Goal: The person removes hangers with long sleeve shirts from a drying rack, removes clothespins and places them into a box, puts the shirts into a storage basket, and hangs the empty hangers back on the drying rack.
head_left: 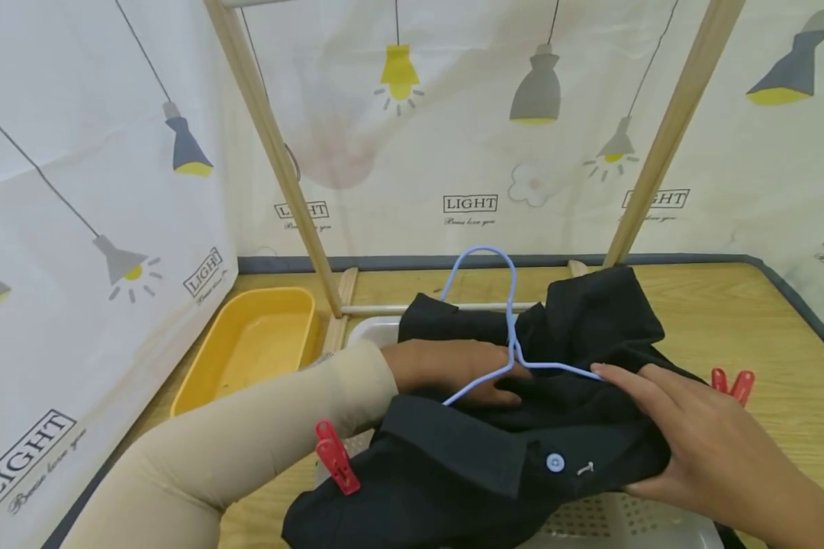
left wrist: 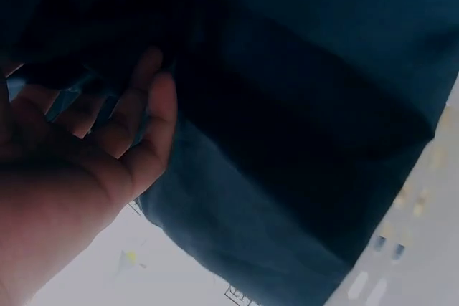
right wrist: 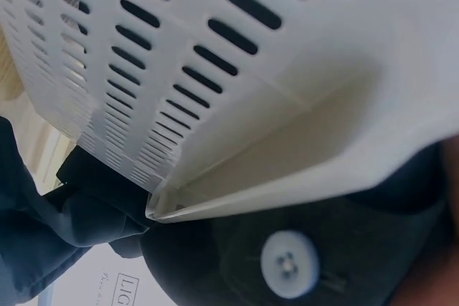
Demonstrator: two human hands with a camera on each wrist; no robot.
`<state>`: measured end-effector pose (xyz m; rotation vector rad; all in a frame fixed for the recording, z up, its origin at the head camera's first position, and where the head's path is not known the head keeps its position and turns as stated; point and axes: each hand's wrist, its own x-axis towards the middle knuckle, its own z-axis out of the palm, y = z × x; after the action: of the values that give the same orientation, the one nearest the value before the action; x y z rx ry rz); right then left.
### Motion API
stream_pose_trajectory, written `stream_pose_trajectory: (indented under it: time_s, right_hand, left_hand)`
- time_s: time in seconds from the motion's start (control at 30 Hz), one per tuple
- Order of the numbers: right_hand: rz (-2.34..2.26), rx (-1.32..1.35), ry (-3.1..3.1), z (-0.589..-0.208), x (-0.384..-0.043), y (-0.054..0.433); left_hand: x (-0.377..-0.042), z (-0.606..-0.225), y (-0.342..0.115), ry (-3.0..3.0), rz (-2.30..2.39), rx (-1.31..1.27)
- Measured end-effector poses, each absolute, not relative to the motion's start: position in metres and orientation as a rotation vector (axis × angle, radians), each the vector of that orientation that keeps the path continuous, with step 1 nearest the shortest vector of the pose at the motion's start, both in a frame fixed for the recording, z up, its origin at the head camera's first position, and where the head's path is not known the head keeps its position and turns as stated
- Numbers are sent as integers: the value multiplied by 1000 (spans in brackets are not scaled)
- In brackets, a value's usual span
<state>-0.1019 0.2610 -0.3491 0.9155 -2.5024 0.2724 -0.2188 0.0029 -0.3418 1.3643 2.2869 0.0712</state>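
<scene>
A black shirt (head_left: pixel 426 488) with a light blue button lies bunched over a white perforated basket (head_left: pixel 632 522). From its collar opening rises the hook of a light blue hanger (head_left: pixel 511 305), whose lower arms run into the cloth. My left hand (head_left: pixel 453 370), below a beige sleeve, reaches into the collar behind the hanger's neck; in the left wrist view its fingers (left wrist: pixel 159 105) curl at the dark cloth. My right hand (head_left: pixel 707 435) grips the shirt at the right, its index fingertip right at the hanger's arm. The right wrist view mostly shows the basket's slotted wall (right wrist: pixel 237 77).
One red clothes peg (head_left: pixel 336 457) sits on the shirt at the left, another (head_left: pixel 732 385) beyond my right hand. A yellow tray (head_left: pixel 202 366) stands at the left. Behind the shirt, a wooden frame (head_left: pixel 281 160) with a low white crossbar stands before the lamp-printed backdrop.
</scene>
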Motion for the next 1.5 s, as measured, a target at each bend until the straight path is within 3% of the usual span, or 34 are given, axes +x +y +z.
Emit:
stream_pose_trajectory:
  time_s: [0.4, 1.0, 1.3, 1.5]
  right_hand:
    - [283, 917, -2499, -348, -102, 261]
    - [259, 902, -2542, -350, -104, 263]
    - [255, 893, -2522, -350, -102, 263]
    - [253, 901, -2504, -351, -102, 263]
  left_hand:
    - [-213, -352, 16, 2251, -47, 1218]
    - [-214, -345, 13, 2243, 38, 1216]
    - [-227, -331, 14, 2727, 342, 1203]
    - [-237, -336, 26, 2883, 220, 1065]
